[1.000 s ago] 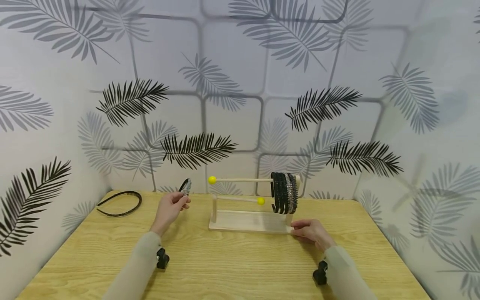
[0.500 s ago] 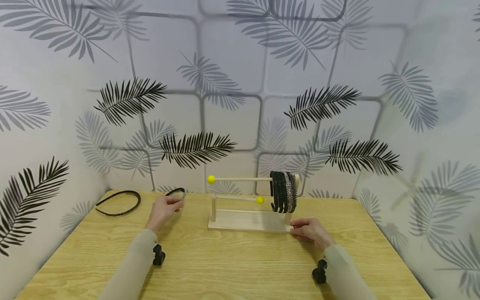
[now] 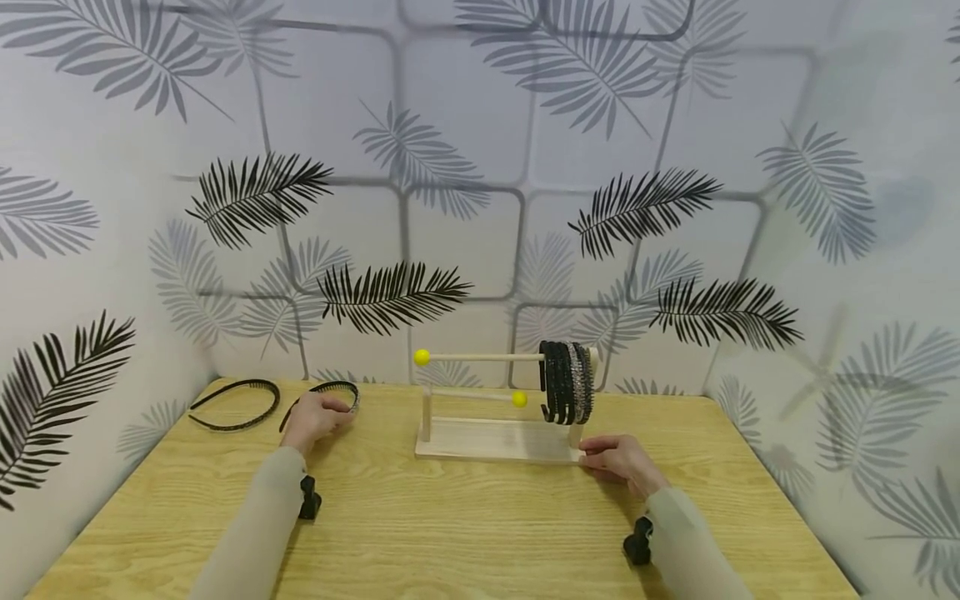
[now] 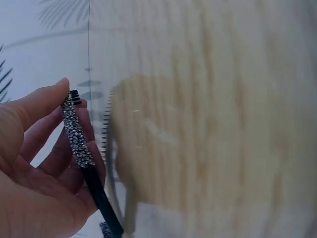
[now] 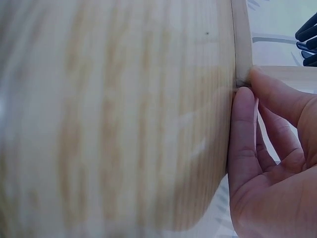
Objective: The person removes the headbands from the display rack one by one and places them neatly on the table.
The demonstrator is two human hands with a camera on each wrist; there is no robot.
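At the back left of the table, my left hand (image 3: 315,419) pinches a black headband (image 4: 77,134) with a silver rhinestone section and inner comb teeth. In the head view this headband (image 3: 335,385) lies low over the tabletop, partly hidden by the hand. My right hand (image 3: 621,462) grips the front right corner of a pale wooden headband stand (image 3: 495,442), thumb and forefinger at the base's edge (image 5: 242,59). Several black and silver headbands (image 3: 566,383) hang together at the right end of the stand's upper bar.
Another black headband (image 3: 235,406) lies on the wooden table (image 3: 465,533) at the far left. Yellow balls cap the stand's upper bar (image 3: 422,357) and its lower bar (image 3: 520,399). Leaf-patterned walls (image 3: 465,250) surround the table's back and sides.
My left hand has moved left and lower with the rhinestone headband, which has turned from upright to nearly flat beside the other loose one. My right hand stays at the stand's corner.
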